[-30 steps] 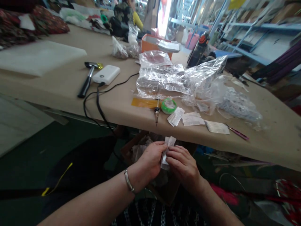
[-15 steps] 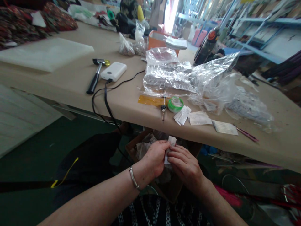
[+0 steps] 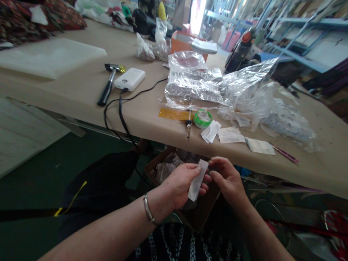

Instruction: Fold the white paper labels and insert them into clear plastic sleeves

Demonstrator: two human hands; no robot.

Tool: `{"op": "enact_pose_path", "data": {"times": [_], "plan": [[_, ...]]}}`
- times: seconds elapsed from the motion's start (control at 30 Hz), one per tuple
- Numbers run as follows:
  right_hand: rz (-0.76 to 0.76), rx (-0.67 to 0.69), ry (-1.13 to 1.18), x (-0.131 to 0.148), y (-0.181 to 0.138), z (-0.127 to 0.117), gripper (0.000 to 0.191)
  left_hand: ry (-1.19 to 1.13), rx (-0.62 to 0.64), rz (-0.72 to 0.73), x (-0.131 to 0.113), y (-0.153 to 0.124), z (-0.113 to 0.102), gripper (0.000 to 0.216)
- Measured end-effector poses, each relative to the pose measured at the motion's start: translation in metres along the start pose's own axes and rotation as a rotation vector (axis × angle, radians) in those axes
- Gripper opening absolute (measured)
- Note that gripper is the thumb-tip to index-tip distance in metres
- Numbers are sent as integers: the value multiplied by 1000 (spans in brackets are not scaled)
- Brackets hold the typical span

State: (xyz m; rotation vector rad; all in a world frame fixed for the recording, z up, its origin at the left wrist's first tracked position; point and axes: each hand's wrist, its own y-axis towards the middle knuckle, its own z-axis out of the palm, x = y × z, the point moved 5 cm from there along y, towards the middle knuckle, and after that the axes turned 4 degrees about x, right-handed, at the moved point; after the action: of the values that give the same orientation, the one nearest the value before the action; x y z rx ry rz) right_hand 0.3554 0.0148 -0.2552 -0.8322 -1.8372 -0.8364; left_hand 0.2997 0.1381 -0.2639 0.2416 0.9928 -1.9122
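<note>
My left hand point(image 3: 181, 184) pinches a white printed label point(image 3: 198, 181) between thumb and fingers; the strip lies slanted over the fingers, small print facing up. Just right of it, my right hand point(image 3: 227, 179) has its thumb and fingers apart and curved, with nothing visible in them. Both hands are in front of the table edge, above a cardboard box point(image 3: 152, 165) of crumpled clear plastic. Along that edge lie a fanned stack of white labels point(image 3: 211, 131), a second label stack point(image 3: 231, 135), a third one point(image 3: 261, 146) and pink tweezers point(image 3: 286, 155).
A pen-shaped tool with a metal tip point(image 3: 188, 127) points over the table edge, beside a green tape roll point(image 3: 202, 119) and amber film point(image 3: 174, 114). Clear plastic bags point(image 3: 195, 85) lie behind. Farther left are a hammer point(image 3: 108, 87), a white power bank point(image 3: 130, 79) and its black cable point(image 3: 121, 112).
The label, earlier partly covered between both hands, now shows its full length in my left hand. My right hand has moved off it to the right, and its fingers have spread.
</note>
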Motion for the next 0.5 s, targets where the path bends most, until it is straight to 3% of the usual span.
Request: {"op": "enact_pose_path", "data": {"times": [0.1,0.17,0.33,0.5], "plan": [[233,337,354,-16,6,14,45,35,100,-60,4,-6,7,17],[301,481,515,-18,6,22,48,48,146,-85,7,-9,11,17],[358,503,778,-18,7,32,37,81,151,-92,9,-12,12,13],[392,493,773,-22,7,36,36,109,161,-84,12,-10,8,15]]}}
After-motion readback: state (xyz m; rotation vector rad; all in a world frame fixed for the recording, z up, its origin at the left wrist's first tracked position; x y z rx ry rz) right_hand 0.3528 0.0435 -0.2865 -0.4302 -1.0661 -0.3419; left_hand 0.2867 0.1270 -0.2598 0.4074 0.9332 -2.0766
